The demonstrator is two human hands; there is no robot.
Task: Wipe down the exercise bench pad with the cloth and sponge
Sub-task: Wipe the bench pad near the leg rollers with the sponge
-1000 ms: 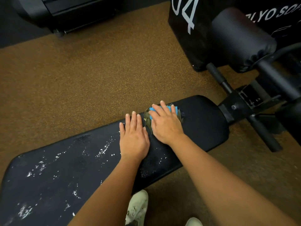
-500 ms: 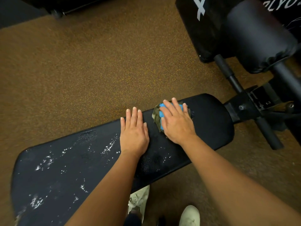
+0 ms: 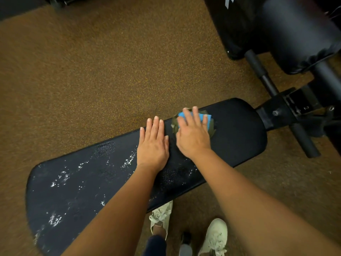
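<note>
The black bench pad (image 3: 238,133) runs from lower left to upper right, with white foamy droplets (image 3: 60,178) across its left half. My right hand (image 3: 192,134) presses flat on a blue sponge (image 3: 207,119) that lies on an olive cloth (image 3: 174,125), near the pad's far edge. Most of the sponge and cloth are hidden under the palm. My left hand (image 3: 153,145) lies flat on the pad just left of it, fingers together, holding nothing.
The bench's black metal frame and crossbar (image 3: 302,139) join the pad at the right. A large black padded roller and box (image 3: 287,34) stand at the upper right. Brown speckled floor (image 3: 92,71) surrounds the bench. My white shoes (image 3: 214,235) are below the pad.
My right hand with the sponge and cloth has slid slightly toward the pad's right end and far edge. The left hand stays planted; the camera has tilted downward.
</note>
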